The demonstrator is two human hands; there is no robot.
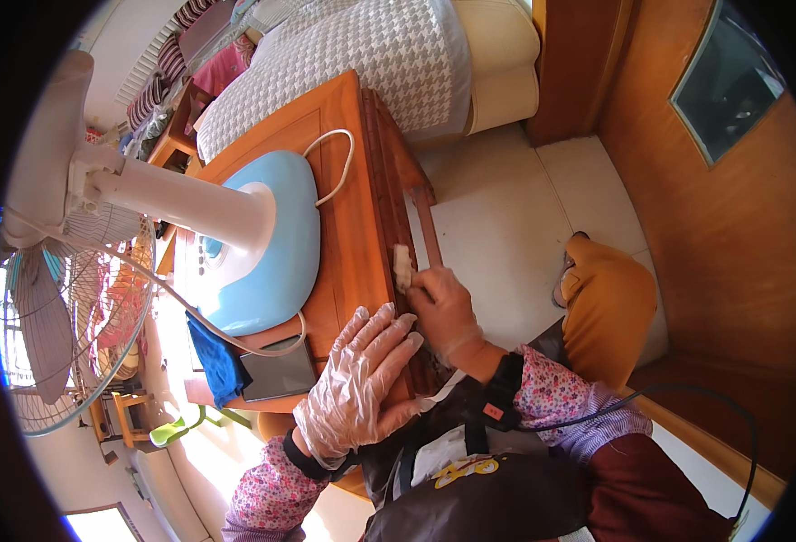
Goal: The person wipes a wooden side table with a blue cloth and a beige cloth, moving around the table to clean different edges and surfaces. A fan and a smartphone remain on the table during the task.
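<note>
My left hand [361, 386], in a clear plastic glove, lies flat on the near edge of a wooden table [350, 264], its thumb held apart. Closed around a small pale object [403, 265] is my right hand [447, 315]. That object meets the table's dark grooved side, and I cannot tell whether it is a brush or a folded cloth. On the tabletop stands an electric fan with a blue and white base [296, 237]. A dark flat panel [279, 371] and a blue cloth [214, 359] lie left of my gloved hand.
The fan's white cord [188, 308] loops over the table. Beyond stands a bed with a houndstooth cover [371, 61]. A wooden door with glass [682, 223] rises at right. Mustard fabric [608, 311] hangs over the tiled floor near a shoe. A black cable [703, 387] runs from my right wrist.
</note>
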